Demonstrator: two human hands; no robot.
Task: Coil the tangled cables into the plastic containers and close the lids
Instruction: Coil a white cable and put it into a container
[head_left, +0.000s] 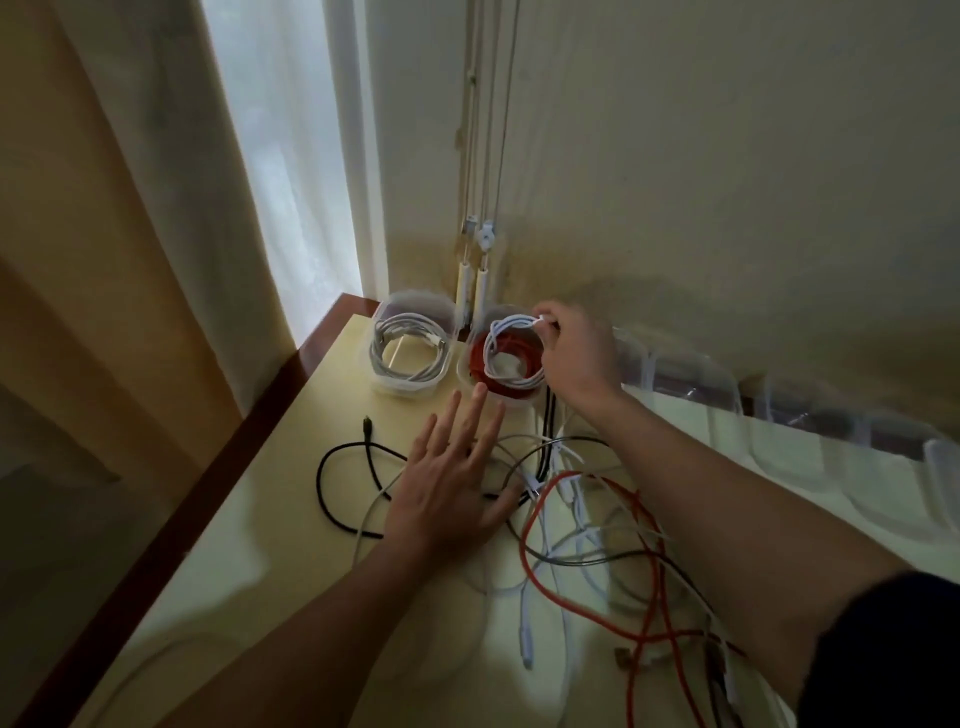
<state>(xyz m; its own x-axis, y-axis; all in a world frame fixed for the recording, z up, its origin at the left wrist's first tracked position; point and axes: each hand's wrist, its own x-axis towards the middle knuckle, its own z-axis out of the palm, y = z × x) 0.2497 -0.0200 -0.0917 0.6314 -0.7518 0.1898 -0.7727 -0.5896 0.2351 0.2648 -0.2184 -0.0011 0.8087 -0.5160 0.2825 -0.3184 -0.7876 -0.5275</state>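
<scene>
Pale yellow and edged in dark red-brown wood, the table (291, 457) is set into a corner between a curtained window and a cream wall, and every place below is given from the right-hand container (470, 364). Left of it, almost touching, a second clear plastic container (382, 382) is seen with a grey-white cable (410, 345) coiled neatly inside; neither tub has a lid on. Nearer the camera and to the left, a black cable (332, 467) is looped loosely on the table. Just in front of the right-hand container the left hand (452, 483) is held flat, palm down, fingers straight and spread, with nothing gripped; its fingertips (480, 392) reach the tub's near wall, though contact cannot be confirmed. Inside this tub a red cable (511, 387) is coiled around the wall, and a white cable (498, 332) is looped over it. At the tub's far right rim the right hand (576, 353) is closed, the white cable's plug end pinched between thumb and fingers above the coil. In front and to the right, a tangle of red, white and black cables (597, 545) is spread across the table beneath the right forearm. Behind it, clear lids or tubs (685, 379) are lined along the wall, too blurred to be told apart.
</scene>
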